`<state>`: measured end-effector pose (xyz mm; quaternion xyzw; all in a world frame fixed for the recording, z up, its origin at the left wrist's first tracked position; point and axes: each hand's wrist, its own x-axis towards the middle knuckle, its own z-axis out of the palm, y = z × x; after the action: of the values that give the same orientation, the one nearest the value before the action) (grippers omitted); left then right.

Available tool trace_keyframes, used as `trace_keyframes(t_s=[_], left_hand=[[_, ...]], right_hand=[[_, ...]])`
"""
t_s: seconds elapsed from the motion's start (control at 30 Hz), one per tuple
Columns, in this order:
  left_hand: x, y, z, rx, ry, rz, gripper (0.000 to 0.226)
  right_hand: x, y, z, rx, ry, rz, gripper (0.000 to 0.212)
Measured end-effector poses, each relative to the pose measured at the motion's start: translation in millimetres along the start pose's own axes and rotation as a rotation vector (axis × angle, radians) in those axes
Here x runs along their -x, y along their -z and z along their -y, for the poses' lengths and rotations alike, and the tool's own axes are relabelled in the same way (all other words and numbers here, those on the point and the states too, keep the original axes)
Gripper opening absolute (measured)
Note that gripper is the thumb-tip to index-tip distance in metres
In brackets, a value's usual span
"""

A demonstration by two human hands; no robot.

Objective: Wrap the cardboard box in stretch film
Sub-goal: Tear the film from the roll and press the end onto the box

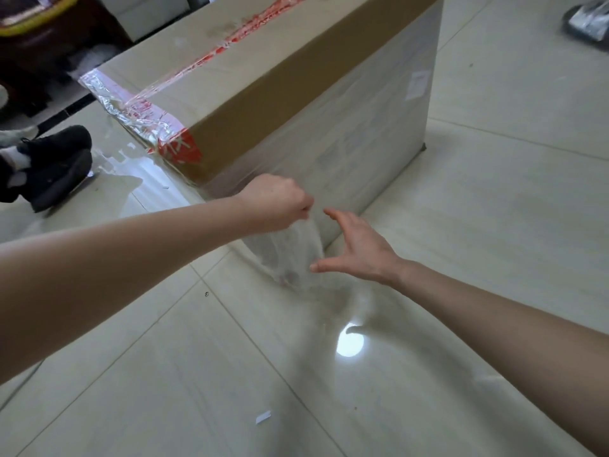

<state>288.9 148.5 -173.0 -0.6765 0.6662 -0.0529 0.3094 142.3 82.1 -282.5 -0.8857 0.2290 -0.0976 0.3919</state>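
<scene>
Your left hand point(280, 199) pinches the stretch film point(296, 249) closed at the near corner of the cardboard box point(263, 103), which stands on the floor point(230, 374) toward 12 o'clock. Your right hand point(359, 249) hovers open at 3 o'clock of the film. Pull too hard and that bunched film may tear or slip off the corner.
</scene>
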Motion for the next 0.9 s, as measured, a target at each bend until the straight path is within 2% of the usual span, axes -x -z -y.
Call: trace_keyframes(t_s=[0.07, 0.13, 0.27, 0.33, 0.4, 0.47, 0.57, 0.63, 0.67, 0.73, 0.8, 0.83, 0.9], left_hand=[[-10.0, 13.1, -2.7, 0.144, 0.084, -0.06, 0.029], [-20.7, 21.9, -1.4, 0.23, 0.106, -0.118, 0.027], [-28.9, 39.8, 4.1, 0.364, 0.163, -0.154, 0.023], [-34.2, 46.5, 8.6, 0.371, 0.184, -0.191, 0.022], [-41.5, 51.2, 12.9, 0.41, 0.221, -0.217, 0.021], [-48.0, 54.9, 14.6, 0.451, 0.233, -0.221, 0.025], [-51.0, 52.6, 9.0, 0.268, 0.144, -0.147, 0.07], [-48.7, 45.0, 4.0, 0.138, 0.101, -0.05, 0.096], [-49.2, 39.5, 2.3, 0.1, 0.107, -0.001, 0.097], [-53.9, 30.9, 2.1, 0.077, 0.159, -0.006, 0.07], [-64.1, 28.0, 8.2, 0.096, 0.203, -0.14, 0.029], [-69.8, 29.2, 12.2, 0.107, 0.219, -0.202, 0.018], [-82.3, 33.7, 18.8, 0.121, 0.24, -0.275, 0.018]], right_hand=[[-5.2, 1.3, 10.4, -0.008, 0.026, -0.044, 0.111], [-13.0, 3.9, 15.7, -0.04, -0.013, -0.136, 0.097], [-34.2, 22.9, 6.5, -0.212, -0.241, -0.36, 0.031], [-42.9, 37.7, -3.1, -0.285, -0.29, -0.429, 0.006], [-50.3, 49.9, -14.9, -0.338, -0.312, -0.459, 0.021], [-56.4, 59.7, -25.2, -0.368, -0.323, -0.461, 0.025], [-63.2, 70.0, -30.8, -0.505, -0.328, -0.436, 0.014], [-66.5, 74.1, -29.8, -0.6, -0.319, -0.423, 0.022], [-67.2, 76.3, -28.7, -0.632, -0.315, -0.422, 0.029], [-68.4, 81.3, -25.6, -0.696, -0.311, -0.415, 0.03], [-72.2, 89.6, -24.2, -0.813, -0.345, -0.43, 0.021], [-75.5, 95.2, -23.8, -0.884, -0.387, -0.442, 0.014], [-84.0, 108.5, -26.1, -0.98, -0.464, -0.445, 0.013]])
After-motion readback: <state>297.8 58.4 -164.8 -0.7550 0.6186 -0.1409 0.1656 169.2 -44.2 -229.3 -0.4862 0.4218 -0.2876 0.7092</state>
